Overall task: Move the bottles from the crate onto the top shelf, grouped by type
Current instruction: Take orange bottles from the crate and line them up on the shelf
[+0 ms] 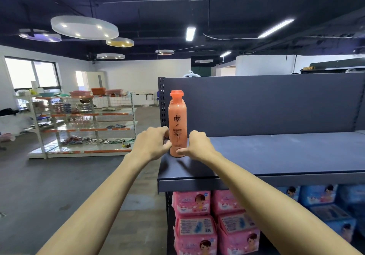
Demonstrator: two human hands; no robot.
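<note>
An orange bottle [177, 120] with no cap stands upright at the left end of the dark top shelf [276, 156]. A second orange outline shows just behind its neck; whether that is another bottle I cannot tell. My left hand [152, 144] holds the bottle's lower left side, with curled fingers and the thumb against it. My right hand [197, 144] holds the lower right side, its thumb lying across the base at the front. The crate is out of view.
The shelf's back panel [266, 104] rises behind the bottle, and the shelf runs on to the right. Pink packs [193, 221] and blue packs [325, 201] fill the level below. Across the open floor to the left stands a white rack [83, 124] of goods.
</note>
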